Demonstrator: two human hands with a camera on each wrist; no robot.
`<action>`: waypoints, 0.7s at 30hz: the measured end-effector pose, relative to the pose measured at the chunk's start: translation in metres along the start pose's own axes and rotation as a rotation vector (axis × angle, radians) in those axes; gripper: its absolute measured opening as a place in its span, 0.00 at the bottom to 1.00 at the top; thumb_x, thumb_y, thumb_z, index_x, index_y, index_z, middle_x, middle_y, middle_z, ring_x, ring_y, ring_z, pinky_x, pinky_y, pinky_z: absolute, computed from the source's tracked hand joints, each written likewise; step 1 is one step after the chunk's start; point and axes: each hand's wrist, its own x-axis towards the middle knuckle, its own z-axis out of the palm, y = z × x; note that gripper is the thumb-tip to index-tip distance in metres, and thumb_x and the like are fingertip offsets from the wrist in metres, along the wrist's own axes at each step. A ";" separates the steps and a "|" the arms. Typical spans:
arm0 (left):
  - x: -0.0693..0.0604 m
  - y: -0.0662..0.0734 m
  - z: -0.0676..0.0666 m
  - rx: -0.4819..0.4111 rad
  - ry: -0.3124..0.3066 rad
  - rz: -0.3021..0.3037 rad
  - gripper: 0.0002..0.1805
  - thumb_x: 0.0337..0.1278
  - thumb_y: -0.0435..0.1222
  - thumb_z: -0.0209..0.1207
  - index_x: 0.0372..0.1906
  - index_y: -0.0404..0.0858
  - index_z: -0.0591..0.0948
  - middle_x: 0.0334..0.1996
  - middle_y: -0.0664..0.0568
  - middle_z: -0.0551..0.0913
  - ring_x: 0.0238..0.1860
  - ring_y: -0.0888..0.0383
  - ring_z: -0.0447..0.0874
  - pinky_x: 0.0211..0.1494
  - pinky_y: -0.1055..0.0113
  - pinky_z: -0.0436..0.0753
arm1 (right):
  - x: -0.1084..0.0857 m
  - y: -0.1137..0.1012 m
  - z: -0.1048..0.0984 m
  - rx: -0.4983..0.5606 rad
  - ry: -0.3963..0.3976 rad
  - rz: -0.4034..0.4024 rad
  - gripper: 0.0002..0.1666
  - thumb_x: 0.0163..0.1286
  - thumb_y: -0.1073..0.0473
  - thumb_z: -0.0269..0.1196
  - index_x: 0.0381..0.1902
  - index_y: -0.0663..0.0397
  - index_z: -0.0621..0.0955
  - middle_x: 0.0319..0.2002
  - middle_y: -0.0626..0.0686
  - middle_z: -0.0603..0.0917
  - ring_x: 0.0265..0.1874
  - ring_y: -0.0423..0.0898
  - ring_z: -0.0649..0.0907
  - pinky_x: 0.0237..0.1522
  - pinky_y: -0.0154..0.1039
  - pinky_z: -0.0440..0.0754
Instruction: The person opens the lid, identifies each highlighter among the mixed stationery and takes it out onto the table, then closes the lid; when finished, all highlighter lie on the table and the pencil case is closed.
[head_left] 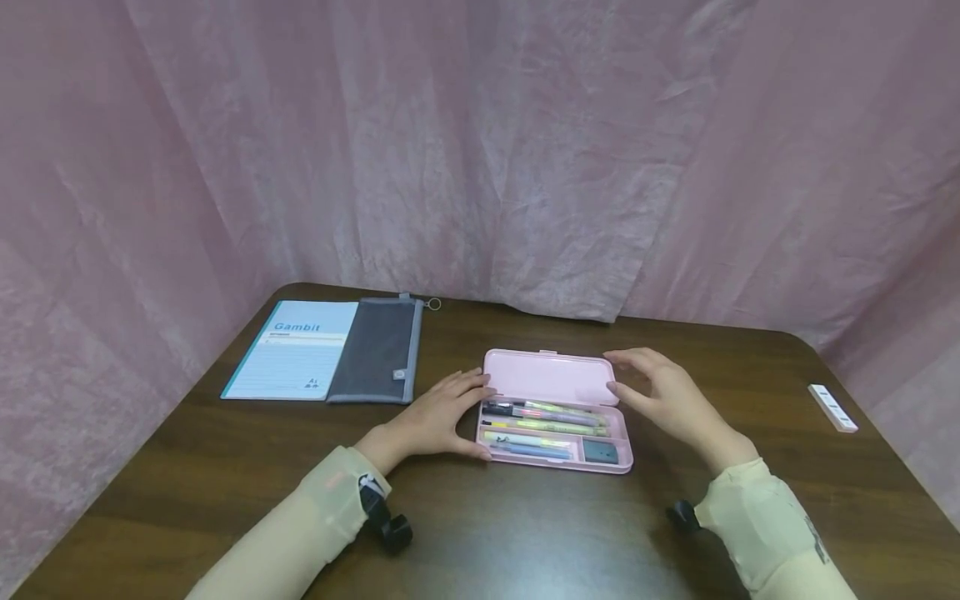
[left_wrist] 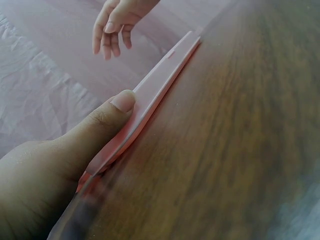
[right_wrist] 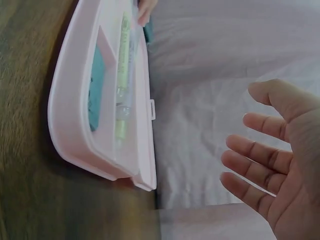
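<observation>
A pink pencil case point(head_left: 551, 377) lies with its lid folded back on the dark wooden table. Inside sit several pens and markers point(head_left: 555, 425), and a dark teal block, perhaps an eraser point(head_left: 600, 452), fills the small compartment at front right. My left hand point(head_left: 438, 414) holds the case's left end, its thumb point(left_wrist: 122, 102) against the front wall and its fingers near the hinge corner. My right hand point(head_left: 667, 396) hovers beside the lid's right edge, fingers loosely spread and holding nothing. In the right wrist view, a gap separates that hand point(right_wrist: 280, 160) from the case point(right_wrist: 70, 107).
At back left lie a notebook point(head_left: 300, 350) with "Gambit" on its cover and a grey zip pouch point(head_left: 375, 350) with a key ring. A small white box-like object point(head_left: 832, 408) rests near the table's right edge. Pink curtains point(head_left: 480, 167) hang around the table's back and sides.
</observation>
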 end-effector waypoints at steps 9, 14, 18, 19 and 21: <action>0.001 0.000 -0.001 0.005 0.004 0.002 0.52 0.37 0.69 0.64 0.69 0.47 0.67 0.73 0.50 0.62 0.77 0.53 0.50 0.79 0.52 0.51 | -0.009 -0.009 -0.006 -0.027 -0.006 -0.028 0.22 0.62 0.59 0.67 0.54 0.57 0.79 0.48 0.55 0.83 0.44 0.51 0.83 0.47 0.53 0.82; 0.001 0.000 -0.001 0.006 0.002 0.001 0.52 0.37 0.69 0.64 0.69 0.47 0.67 0.73 0.50 0.62 0.77 0.53 0.50 0.80 0.52 0.51 | -0.015 -0.010 -0.006 -0.044 -0.003 -0.042 0.21 0.60 0.60 0.69 0.52 0.57 0.80 0.46 0.53 0.83 0.41 0.48 0.82 0.44 0.49 0.83; 0.001 0.000 -0.001 0.004 0.001 -0.001 0.52 0.37 0.69 0.64 0.69 0.47 0.67 0.73 0.51 0.62 0.77 0.53 0.50 0.79 0.52 0.51 | -0.019 -0.011 -0.004 -0.040 -0.015 -0.052 0.20 0.59 0.61 0.69 0.50 0.56 0.81 0.45 0.52 0.83 0.41 0.48 0.82 0.43 0.47 0.84; 0.001 0.000 0.000 0.003 0.001 0.000 0.52 0.37 0.69 0.64 0.69 0.47 0.67 0.73 0.51 0.62 0.77 0.53 0.50 0.79 0.52 0.51 | -0.020 -0.011 -0.003 -0.036 -0.018 -0.055 0.20 0.59 0.61 0.69 0.50 0.55 0.81 0.44 0.52 0.83 0.41 0.49 0.82 0.43 0.47 0.84; 0.001 0.000 0.000 0.001 0.001 -0.003 0.52 0.37 0.70 0.64 0.69 0.48 0.67 0.73 0.51 0.62 0.77 0.53 0.50 0.79 0.52 0.52 | -0.022 -0.011 0.000 -0.032 -0.026 -0.060 0.19 0.59 0.61 0.69 0.49 0.56 0.81 0.43 0.51 0.83 0.41 0.49 0.83 0.43 0.48 0.85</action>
